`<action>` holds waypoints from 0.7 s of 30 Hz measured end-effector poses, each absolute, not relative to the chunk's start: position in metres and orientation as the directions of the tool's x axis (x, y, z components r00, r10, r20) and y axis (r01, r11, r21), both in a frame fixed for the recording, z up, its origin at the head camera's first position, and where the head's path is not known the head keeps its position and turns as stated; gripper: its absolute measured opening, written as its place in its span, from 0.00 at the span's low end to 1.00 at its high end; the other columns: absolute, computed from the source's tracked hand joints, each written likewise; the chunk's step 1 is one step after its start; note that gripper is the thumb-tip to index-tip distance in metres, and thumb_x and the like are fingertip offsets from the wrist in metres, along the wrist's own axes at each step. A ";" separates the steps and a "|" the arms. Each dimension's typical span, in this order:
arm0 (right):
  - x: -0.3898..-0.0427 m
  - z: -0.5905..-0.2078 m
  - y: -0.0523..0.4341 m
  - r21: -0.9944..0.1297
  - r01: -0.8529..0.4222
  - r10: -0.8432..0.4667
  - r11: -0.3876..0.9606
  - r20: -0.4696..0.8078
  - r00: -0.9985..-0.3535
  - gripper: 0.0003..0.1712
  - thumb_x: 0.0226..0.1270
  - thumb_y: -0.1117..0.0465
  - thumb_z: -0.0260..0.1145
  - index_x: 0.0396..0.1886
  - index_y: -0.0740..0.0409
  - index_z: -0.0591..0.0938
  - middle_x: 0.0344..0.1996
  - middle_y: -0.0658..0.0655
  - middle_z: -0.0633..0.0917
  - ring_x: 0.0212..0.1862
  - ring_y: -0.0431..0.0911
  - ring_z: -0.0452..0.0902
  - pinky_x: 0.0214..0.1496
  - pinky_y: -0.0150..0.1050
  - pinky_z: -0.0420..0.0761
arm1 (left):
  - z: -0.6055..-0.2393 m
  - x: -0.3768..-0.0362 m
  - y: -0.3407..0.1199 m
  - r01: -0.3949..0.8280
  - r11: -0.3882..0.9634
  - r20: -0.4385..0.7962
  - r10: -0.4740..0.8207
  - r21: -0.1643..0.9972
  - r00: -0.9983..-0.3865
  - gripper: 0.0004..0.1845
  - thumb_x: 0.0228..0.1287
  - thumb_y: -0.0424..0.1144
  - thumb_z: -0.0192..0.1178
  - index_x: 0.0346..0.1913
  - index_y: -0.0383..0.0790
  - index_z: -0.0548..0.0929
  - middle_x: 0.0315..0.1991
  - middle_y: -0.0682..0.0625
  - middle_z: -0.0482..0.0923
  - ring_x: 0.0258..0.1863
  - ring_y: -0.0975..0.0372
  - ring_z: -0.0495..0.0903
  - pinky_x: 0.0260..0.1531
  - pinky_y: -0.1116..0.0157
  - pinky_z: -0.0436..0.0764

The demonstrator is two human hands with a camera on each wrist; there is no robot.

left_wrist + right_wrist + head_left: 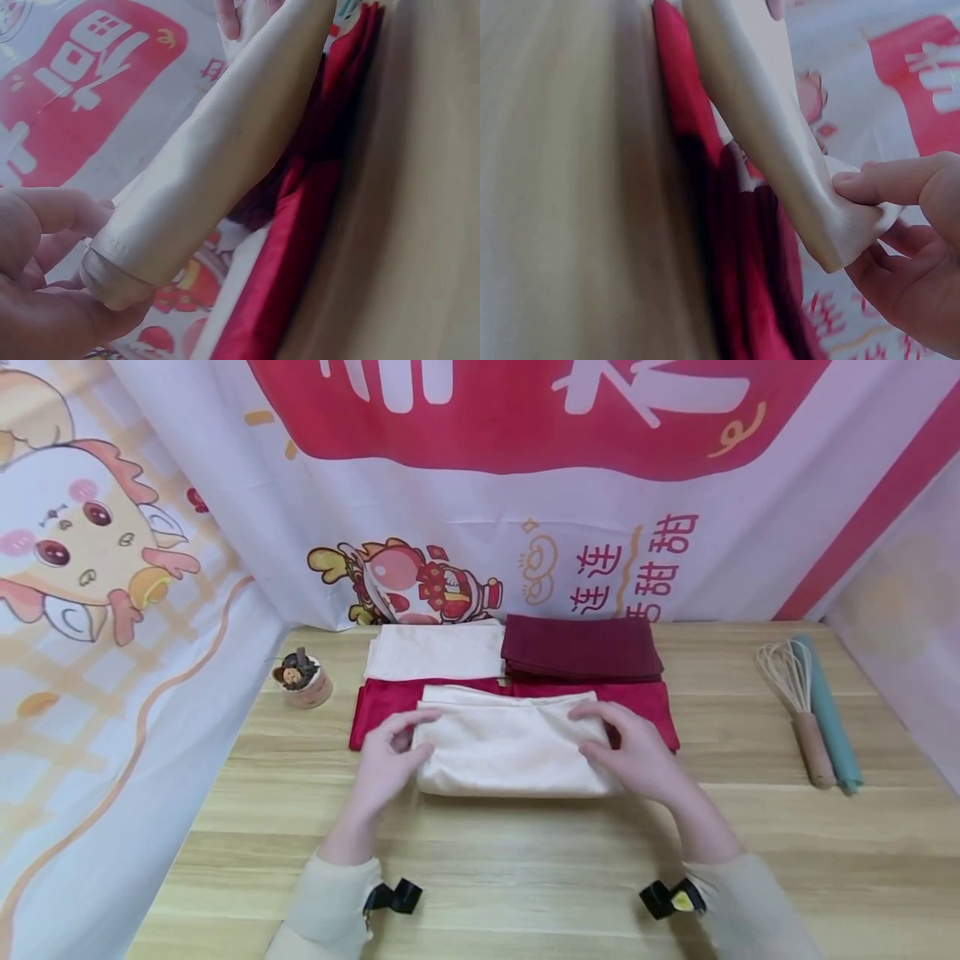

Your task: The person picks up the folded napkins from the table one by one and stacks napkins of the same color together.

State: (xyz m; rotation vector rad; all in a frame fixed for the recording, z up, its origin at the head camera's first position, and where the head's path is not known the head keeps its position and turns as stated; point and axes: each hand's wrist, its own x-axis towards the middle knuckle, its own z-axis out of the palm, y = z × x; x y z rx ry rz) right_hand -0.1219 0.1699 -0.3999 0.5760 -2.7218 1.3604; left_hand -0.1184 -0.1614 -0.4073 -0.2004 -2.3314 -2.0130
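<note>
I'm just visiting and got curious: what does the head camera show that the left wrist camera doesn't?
Only the head view shows the whisk, the teal rolling pin, the little pot, the dark red stack and both hands, left and right. Only the left wrist view shows the folded edge's thickness up close. Both show the cream cloth gripped over the red cloth.

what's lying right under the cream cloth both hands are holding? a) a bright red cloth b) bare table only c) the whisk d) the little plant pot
a: the cream cloth, pinched by the left hand and right hand, lies on a bright red cloth showing past its edges.
</note>
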 end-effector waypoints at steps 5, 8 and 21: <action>-0.152 -0.381 0.143 -0.757 -0.398 -0.334 0.517 0.250 -0.909 0.22 0.57 0.68 0.71 0.52 0.52 0.80 0.51 0.53 0.81 0.58 0.47 0.71 0.60 0.48 0.68 | -0.386 -0.134 -0.184 0.091 0.160 0.092 -0.002 0.983 -0.996 0.22 0.54 0.17 0.57 0.54 0.30 0.79 0.57 0.42 0.75 0.52 0.57 0.76 0.46 0.70 0.78; -0.176 -0.372 0.124 -0.758 -0.410 -0.334 0.507 0.266 -0.904 0.21 0.57 0.68 0.71 0.51 0.53 0.80 0.52 0.54 0.80 0.57 0.48 0.71 0.60 0.48 0.68 | -0.373 -0.148 -0.196 0.057 0.181 0.070 -0.062 0.982 -0.996 0.23 0.55 0.18 0.57 0.56 0.33 0.79 0.59 0.44 0.74 0.53 0.55 0.75 0.44 0.70 0.79; -0.283 -0.368 0.053 -0.710 -0.376 -0.334 0.595 0.208 -0.920 0.20 0.57 0.68 0.68 0.51 0.57 0.80 0.54 0.58 0.79 0.59 0.50 0.70 0.60 0.43 0.68 | -0.367 -0.237 -0.236 -0.023 0.349 0.093 -0.313 0.937 -0.945 0.26 0.50 0.20 0.53 0.53 0.39 0.83 0.51 0.44 0.75 0.30 0.64 0.76 0.19 0.74 0.73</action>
